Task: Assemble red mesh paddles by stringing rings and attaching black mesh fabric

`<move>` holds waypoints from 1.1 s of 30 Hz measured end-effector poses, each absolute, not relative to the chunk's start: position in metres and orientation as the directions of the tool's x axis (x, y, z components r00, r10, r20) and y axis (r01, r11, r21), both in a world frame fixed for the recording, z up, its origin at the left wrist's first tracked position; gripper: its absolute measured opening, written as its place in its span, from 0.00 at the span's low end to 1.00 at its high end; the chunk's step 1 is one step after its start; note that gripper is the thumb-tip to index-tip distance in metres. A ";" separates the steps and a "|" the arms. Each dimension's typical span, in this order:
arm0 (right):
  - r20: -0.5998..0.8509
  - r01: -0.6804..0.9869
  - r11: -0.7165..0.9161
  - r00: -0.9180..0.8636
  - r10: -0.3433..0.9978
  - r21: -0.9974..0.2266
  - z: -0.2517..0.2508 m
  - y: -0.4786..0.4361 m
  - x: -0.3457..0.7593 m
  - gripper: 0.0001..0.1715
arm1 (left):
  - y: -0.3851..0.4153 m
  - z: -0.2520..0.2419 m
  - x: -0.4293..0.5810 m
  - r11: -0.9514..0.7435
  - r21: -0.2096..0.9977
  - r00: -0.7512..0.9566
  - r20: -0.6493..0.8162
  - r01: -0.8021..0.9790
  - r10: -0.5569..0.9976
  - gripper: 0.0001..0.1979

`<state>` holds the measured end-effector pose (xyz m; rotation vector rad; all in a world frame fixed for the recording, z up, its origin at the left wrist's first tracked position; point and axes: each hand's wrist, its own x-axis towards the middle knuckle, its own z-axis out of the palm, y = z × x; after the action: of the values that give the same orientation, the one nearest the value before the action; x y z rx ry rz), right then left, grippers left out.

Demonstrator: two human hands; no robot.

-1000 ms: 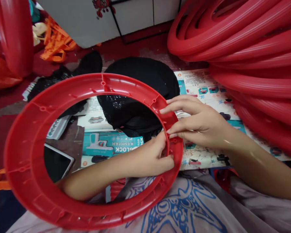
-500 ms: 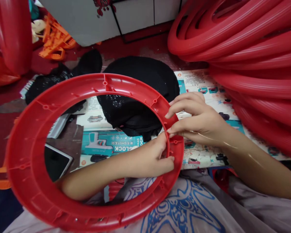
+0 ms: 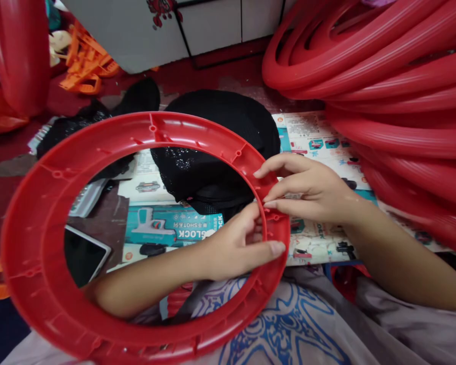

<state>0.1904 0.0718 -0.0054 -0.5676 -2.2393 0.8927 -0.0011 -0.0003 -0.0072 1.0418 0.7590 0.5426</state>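
Note:
A large red plastic ring [image 3: 28, 238], with ribs and small posts inside its channel, is held tilted over my lap. My left hand [image 3: 235, 248] reaches through the opening and grips the right side of the rim. Its thumb lies across the channel, while the other fingers curl partly out of sight behind the inner edge. On that same side, my right hand [image 3: 311, 190] has its thumb and a fingertip pinched together at the channel, the index finger resting just above. Whatever sits between those fingertips is hidden.
Big red tubular rings [image 3: 395, 66] are stacked at the right. A black cloth-like bundle [image 3: 220, 116] lies ahead on printed cardboard [image 3: 307, 243]. At left are a dark-screened device [image 3: 85, 253] and orange plastic parts [image 3: 87, 61]. A white cabinet [image 3: 213, 30] stands behind.
The ring has shifted slightly left. My left thumb has stretched farther across the channel. My right hand has moved a little down and left, its fingertips still at the rim.

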 end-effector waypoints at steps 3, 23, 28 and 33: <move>0.382 0.139 0.611 -0.668 0.639 -0.780 -0.005 0.070 0.188 0.06 | -0.001 -0.011 0.005 0.484 0.824 0.519 -0.288 -0.294 0.805 0.17; 0.203 0.063 0.329 -0.673 0.711 -0.942 -0.002 0.070 0.185 0.03 | 0.000 -0.012 0.006 0.481 0.859 0.465 -0.359 -0.173 0.809 0.24; 0.227 0.130 0.428 -0.692 0.685 -0.895 -0.002 0.069 0.186 0.03 | -0.001 -0.015 0.002 0.446 0.888 0.479 -0.347 -0.109 0.807 0.22; 0.258 0.163 0.495 -0.694 0.673 -0.853 -0.002 0.066 0.183 0.06 | -0.002 -0.013 0.002 0.438 0.894 0.453 -0.354 -0.094 0.818 0.25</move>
<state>0.1833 0.0661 -0.0018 -0.6841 -2.1630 1.1483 0.0024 -0.0017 -0.0129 0.9445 0.9254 0.6806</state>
